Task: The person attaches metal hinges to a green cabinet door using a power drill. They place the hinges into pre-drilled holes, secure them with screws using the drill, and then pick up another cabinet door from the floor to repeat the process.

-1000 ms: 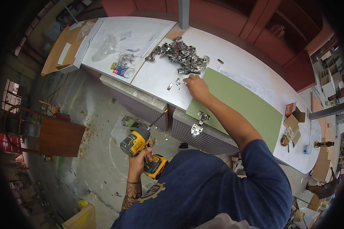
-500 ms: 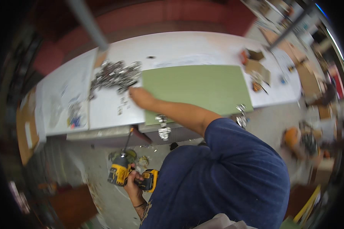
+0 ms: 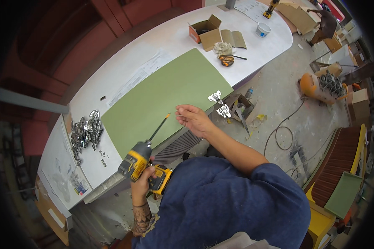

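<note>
My left hand (image 3: 145, 176) grips a yellow and black cordless drill (image 3: 138, 159), whose long bit (image 3: 158, 128) points up and to the right over a green panel (image 3: 166, 85). Close to the orange bit tip is my right hand (image 3: 192, 119), thumb and fingertips pinched together; whatever is between them is too small to make out. At the panel's near right edge a metal cabinet hinge (image 3: 219, 103) overhangs the side. Left of the panel lies a heap of shiny metal hinges (image 3: 86, 132), with a few small metal pieces (image 3: 103, 157) beside it.
An opened cardboard box (image 3: 203, 31), a tape measure (image 3: 227, 61) and a white tub (image 3: 262, 29) stand on the white table (image 3: 278, 45). Another drill (image 3: 271, 8) is at the far end. On the floor are an orange compressor (image 3: 318, 88) and its hose; a person (image 3: 325, 25) bends beyond.
The view has swung to the right. My right hand has left the hinge heap and come over the panel's near edge. The drill has risen, its bit now beside that hand.
</note>
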Tool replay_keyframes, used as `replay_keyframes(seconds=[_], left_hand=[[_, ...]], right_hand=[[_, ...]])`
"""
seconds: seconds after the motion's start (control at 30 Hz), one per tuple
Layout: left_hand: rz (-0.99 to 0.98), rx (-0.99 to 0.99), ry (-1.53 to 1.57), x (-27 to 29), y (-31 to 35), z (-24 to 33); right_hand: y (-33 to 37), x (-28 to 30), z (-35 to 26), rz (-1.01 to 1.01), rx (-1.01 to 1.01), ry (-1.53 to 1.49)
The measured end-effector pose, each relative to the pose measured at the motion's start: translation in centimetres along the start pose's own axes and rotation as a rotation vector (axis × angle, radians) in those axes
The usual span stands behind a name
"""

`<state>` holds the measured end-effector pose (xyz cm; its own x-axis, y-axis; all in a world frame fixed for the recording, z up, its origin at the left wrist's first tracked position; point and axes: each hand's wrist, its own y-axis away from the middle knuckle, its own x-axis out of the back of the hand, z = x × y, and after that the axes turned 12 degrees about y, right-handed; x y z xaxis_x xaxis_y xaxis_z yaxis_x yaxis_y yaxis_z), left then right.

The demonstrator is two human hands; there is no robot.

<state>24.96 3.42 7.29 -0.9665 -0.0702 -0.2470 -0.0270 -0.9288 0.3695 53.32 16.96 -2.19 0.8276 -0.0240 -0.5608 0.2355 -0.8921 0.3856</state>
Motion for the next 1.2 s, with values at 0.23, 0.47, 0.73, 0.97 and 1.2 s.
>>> replay_keyframes(seconds=[0.23,0.47,0.73,0.97,1.2], left_hand=[[-0.193,0.103,-0.255,-9.2,-4.2,2.3],[-0.254,0.177,-0.458,-12.4,-6.3,2.0],[-0.255,0.184,-0.460,-15.2,-6.3,4.5],[-0.237,0.093,-0.517,-16.7,-5.9,5.8],[-0.210,0.132,-0.625,-17.5,-5.9,8.1]], right_hand=[[4.1,5.8,-1.9,0.062,0.036,-0.533],[4.3,9.5,-3.1,0.171,0.072,-0.641],[5.3,8.6,-5.8,0.198,0.028,-0.699],[5.2,8.7,-6.1,0.200,-0.005,-0.708],[5.2,8.0,-5.5,0.173,-0.062,-0.709]])
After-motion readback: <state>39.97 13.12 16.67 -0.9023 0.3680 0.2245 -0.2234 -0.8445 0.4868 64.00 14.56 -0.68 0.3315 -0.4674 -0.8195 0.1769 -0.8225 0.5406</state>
